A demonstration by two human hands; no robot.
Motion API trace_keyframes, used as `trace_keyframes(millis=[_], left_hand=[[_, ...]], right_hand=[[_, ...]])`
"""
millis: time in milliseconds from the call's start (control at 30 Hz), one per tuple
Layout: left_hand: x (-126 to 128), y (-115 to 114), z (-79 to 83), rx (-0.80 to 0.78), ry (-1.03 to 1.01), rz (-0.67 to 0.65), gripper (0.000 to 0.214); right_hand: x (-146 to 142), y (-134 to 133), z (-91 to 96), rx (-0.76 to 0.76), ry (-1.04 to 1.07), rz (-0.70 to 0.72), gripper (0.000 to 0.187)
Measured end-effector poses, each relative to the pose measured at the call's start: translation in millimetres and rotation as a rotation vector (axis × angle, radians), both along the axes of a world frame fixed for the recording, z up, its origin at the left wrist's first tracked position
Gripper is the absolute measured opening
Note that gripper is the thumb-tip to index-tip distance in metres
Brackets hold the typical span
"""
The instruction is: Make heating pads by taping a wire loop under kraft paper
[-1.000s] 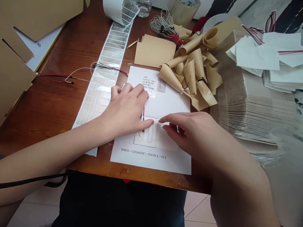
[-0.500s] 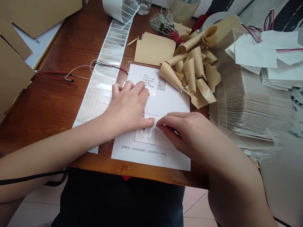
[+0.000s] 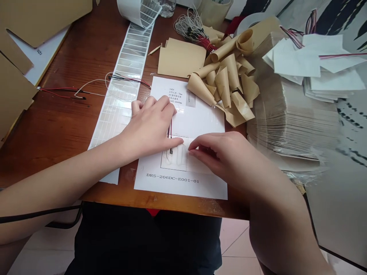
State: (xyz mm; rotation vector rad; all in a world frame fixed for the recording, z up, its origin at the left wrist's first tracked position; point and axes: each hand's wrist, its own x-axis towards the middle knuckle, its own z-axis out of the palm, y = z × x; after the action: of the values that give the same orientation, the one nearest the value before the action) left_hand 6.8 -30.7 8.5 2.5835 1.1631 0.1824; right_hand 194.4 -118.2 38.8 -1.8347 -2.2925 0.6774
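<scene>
My left hand lies spread over a printed sheet, fingertips pressing near its upper left and the thumb stretched to the right. Red and black wires run out from beneath that hand to a small black part beside the thumb. Just right of the thumb, my right hand is closed in a pinch on a thin white wire. The pinched end is hidden by the fingers. Pale looped lines show inside a drawn rectangle under the hands.
A label strip runs along the left, crossed by loose wires. Rolled brown paper pieces, flat brown sheets and a wire bundle lie beyond. A tall sheet stack stands right, cardboard left.
The view has shifted slightly. My left hand has uncovered more of the red and black wires and the small black part. My right hand still pinches beside the left thumb.
</scene>
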Motion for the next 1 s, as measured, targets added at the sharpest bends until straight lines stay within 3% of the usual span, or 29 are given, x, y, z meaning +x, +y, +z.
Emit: trace_keyframes(millis=[200,500,633,767,1000], left_hand=[[-2,-1,1.5,0.023,0.029,-0.041,0.055],[-1,-1,0.2,0.001,0.010,-0.016,0.055],[2,-2,-2.0,0.033,0.005,0.001,0.056],[3,-1,-1.9,0.025,-0.005,0.005,0.060],[2,-1,-1.1,0.020,-0.013,0.003,0.055]], right_hand=[[4,-13,-1.4,-0.051,0.055,-0.177,0.011],[-10,-30,-12.8,0.142,0.088,-0.254,0.017],[-10,-33,-17.1,0.148,0.074,-0.312,0.013],[-11,-36,-13.1,0.113,0.013,-0.307,0.011],[-19,-42,-13.7,0.274,-0.047,-0.252,0.019]])
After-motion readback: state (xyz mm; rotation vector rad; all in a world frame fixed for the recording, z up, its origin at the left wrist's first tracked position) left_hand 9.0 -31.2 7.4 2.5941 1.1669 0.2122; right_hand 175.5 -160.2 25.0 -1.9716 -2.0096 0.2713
